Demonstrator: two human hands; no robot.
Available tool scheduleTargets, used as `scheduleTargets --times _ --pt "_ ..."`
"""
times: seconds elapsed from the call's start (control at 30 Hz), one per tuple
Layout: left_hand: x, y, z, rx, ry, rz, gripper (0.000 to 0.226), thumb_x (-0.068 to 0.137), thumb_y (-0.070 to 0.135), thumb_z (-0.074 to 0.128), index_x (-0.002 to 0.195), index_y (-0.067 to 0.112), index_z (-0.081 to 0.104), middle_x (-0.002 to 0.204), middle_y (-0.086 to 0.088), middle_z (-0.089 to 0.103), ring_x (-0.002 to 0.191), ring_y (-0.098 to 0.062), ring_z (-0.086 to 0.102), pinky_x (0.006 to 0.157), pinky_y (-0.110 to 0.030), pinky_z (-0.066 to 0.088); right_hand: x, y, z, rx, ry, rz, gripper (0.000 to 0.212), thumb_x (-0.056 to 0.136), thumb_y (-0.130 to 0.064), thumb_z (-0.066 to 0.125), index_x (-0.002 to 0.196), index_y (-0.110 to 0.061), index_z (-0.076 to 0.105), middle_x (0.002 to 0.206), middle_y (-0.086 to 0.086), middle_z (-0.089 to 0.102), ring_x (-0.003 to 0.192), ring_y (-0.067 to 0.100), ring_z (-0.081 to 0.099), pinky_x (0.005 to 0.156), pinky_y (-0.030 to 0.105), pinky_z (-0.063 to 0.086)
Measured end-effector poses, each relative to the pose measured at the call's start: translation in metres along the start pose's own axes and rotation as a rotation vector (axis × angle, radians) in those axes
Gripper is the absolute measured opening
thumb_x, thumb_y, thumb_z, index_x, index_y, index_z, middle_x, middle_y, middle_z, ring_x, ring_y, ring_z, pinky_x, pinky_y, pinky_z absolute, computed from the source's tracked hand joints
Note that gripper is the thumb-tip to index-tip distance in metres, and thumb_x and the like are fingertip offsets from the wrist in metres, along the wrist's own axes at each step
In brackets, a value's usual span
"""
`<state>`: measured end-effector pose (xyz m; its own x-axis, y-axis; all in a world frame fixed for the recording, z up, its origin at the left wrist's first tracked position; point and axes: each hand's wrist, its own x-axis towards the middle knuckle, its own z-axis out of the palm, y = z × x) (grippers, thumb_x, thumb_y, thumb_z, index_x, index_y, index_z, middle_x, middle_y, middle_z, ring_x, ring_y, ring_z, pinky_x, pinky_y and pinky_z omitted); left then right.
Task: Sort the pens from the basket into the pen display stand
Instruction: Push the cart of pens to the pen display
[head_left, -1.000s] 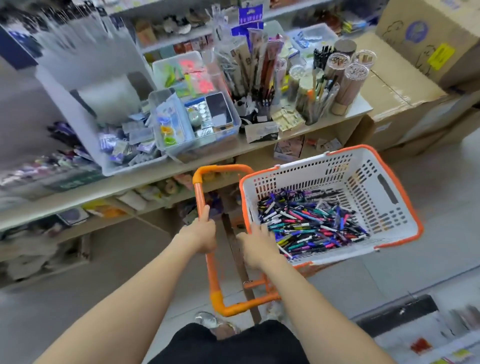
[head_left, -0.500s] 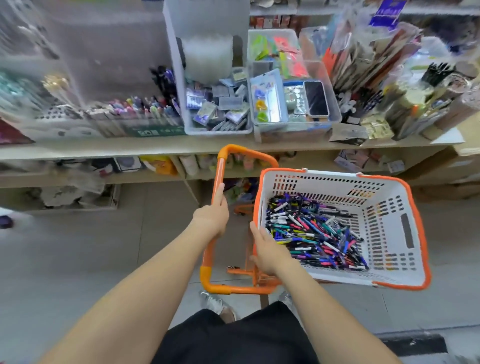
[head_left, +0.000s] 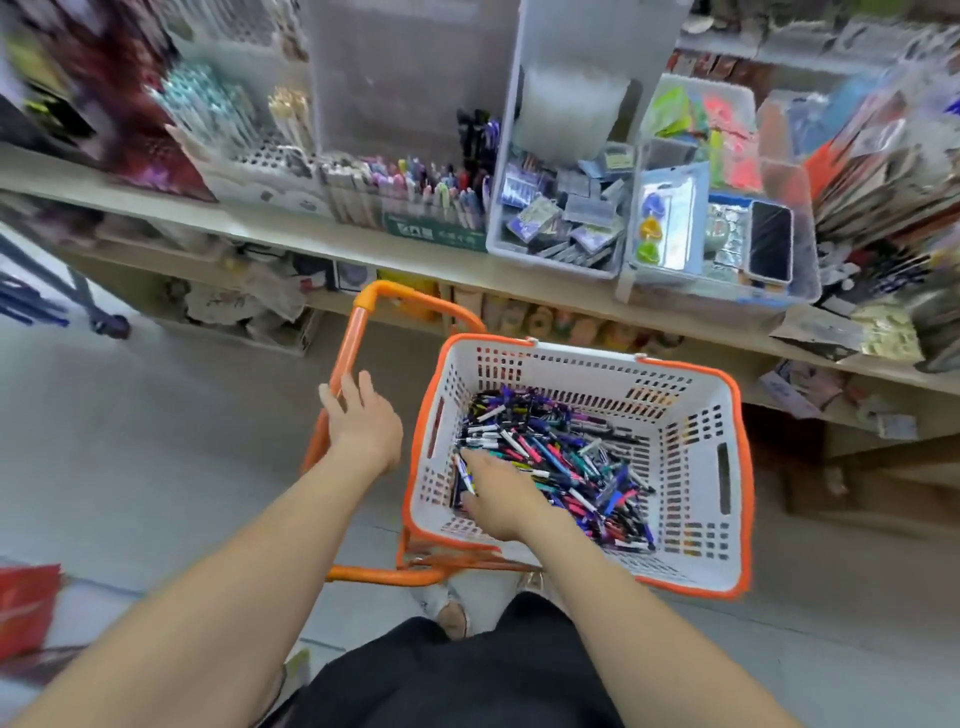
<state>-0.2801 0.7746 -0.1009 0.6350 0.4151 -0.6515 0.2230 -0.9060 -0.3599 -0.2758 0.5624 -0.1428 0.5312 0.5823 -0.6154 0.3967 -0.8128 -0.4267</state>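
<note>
A white basket with an orange rim (head_left: 740, 467) sits on an orange trolley in front of me, its floor covered by a heap of mixed pens (head_left: 571, 457). My right hand (head_left: 501, 499) is inside the basket at the left end of the heap, fingers down among the pens. A white and blue pen (head_left: 466, 474) lies between its thumb and forefinger; whether it is pinched is unclear. My left hand (head_left: 363, 423) hovers with spread fingers beside the trolley's orange handle (head_left: 356, 332). The pen display stand (head_left: 415, 200), with a green front, stands on the shelf with several pens upright in it.
A long wooden shelf (head_left: 322, 234) runs behind the basket. On it are clear bins of small packets (head_left: 561, 228), a bin holding a phone (head_left: 771, 241), and blurred perforated holders (head_left: 244, 150) at the left. Grey floor lies left of the trolley; a red bag (head_left: 26, 608) sits at the lower left.
My left hand has let go of the orange handle and opened. My right hand has moved from the basket's rim down into the pens. The view has swung left along the shelf.
</note>
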Motion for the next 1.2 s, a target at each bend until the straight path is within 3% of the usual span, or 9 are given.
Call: scheduleTargets --times 0.1,0.2,0.33,0.43,0.53,0.7,0.77,0.97,1.2 --pt "-0.003 0.005 0.017 -0.110 -0.025 0.116 0.082 0.105 0.018 0.050 0.167 0.003 -0.002 0.175 -0.020 -0.010 0.160 -0.049 -0.006 0.128 -0.066 0.006 -0.015 0.028 0.000 -0.092 0.149 0.090 0.060 0.108 -0.024 0.047 0.165 -0.021 0.028 0.169 0.012 0.031 0.159 0.034 0.021 0.128 0.057 0.021" --pt "-0.011 0.020 0.024 -0.172 -0.050 0.201 0.085 0.106 0.022 0.053 0.169 0.014 -0.003 0.176 -0.015 -0.010 0.161 -0.045 -0.002 0.128 -0.064 0.012 -0.039 0.069 -0.003 -0.193 0.350 0.323 0.068 0.102 -0.022 0.056 0.164 -0.027 0.029 0.177 0.015 0.006 0.163 0.041 -0.004 0.127 0.065 0.004" --pt "-0.019 0.048 0.031 -0.238 -0.206 0.199 0.066 0.101 0.036 0.062 0.158 0.017 0.035 0.167 -0.015 0.029 0.150 -0.044 0.032 0.119 -0.064 0.032 -0.066 0.125 -0.011 -0.170 0.442 0.601 0.085 0.094 -0.020 0.059 0.164 -0.040 0.016 0.176 0.017 -0.014 0.155 0.060 0.002 0.122 0.071 0.016" --pt "-0.019 0.067 0.050 -0.228 -0.350 0.253 0.041 0.095 0.044 0.070 0.121 0.017 0.053 0.121 -0.005 0.058 0.107 -0.028 0.057 0.095 -0.043 0.050 -0.068 0.149 -0.009 0.062 0.304 0.473 0.087 0.097 -0.009 0.054 0.168 -0.038 0.012 0.173 0.021 -0.003 0.123 0.053 0.058 0.090 0.045 0.049" --pt "-0.026 0.078 0.055 -0.278 -0.419 0.283 0.024 0.100 0.037 0.061 0.103 0.015 0.054 0.104 -0.004 0.055 0.090 -0.025 0.051 0.081 -0.039 0.043 -0.055 0.154 -0.013 0.106 0.231 0.269 0.081 0.096 -0.003 0.052 0.165 -0.034 0.024 0.161 0.019 0.022 0.094 0.046 0.064 0.075 0.040 0.047" --pt "-0.042 0.077 0.053 -0.408 -0.512 0.245 0.050 0.107 0.060 0.044 0.126 0.021 0.068 0.144 -0.007 0.062 0.117 -0.027 0.059 0.101 -0.040 0.045 -0.025 0.131 -0.026 0.019 0.114 0.141 0.074 0.092 0.003 0.055 0.156 -0.027 0.032 0.150 0.018 0.024 0.082 0.042 0.064 0.079 0.051 0.061" --pt "-0.046 0.070 0.053 -0.431 -0.532 0.214 0.072 0.102 0.075 0.038 0.143 0.021 0.063 0.153 -0.003 0.055 0.134 -0.025 0.054 0.112 -0.042 0.042 -0.013 0.119 -0.033 -0.033 0.076 0.118 0.074 0.091 0.005 0.053 0.156 -0.024 0.032 0.156 0.021 0.019 0.083 0.043 0.065 0.079 0.050 0.061" --pt "-0.042 0.039 0.075 -0.598 -0.464 0.137 0.079 0.093 0.087 0.040 0.124 0.023 0.075 0.134 -0.002 0.067 0.120 -0.024 0.062 0.095 -0.039 0.045 0.028 0.075 -0.043 -0.250 0.108 0.080 0.070 0.096 -0.006 0.064 0.154 -0.025 0.029 0.169 0.031 -0.023 0.131 0.049 0.051 0.101 0.056 0.051" --pt "-0.029 -0.001 0.104 -0.783 -0.317 0.039 0.075 0.099 0.081 0.032 0.137 0.026 0.066 0.142 -0.006 0.064 0.126 -0.029 0.059 0.098 -0.044 0.046 0.087 0.013 -0.067 -0.385 0.072 0.005 0.076 0.098 -0.014 0.067 0.159 -0.025 0.022 0.171 0.028 -0.019 0.137 0.049 0.048 0.105 0.058 0.050"
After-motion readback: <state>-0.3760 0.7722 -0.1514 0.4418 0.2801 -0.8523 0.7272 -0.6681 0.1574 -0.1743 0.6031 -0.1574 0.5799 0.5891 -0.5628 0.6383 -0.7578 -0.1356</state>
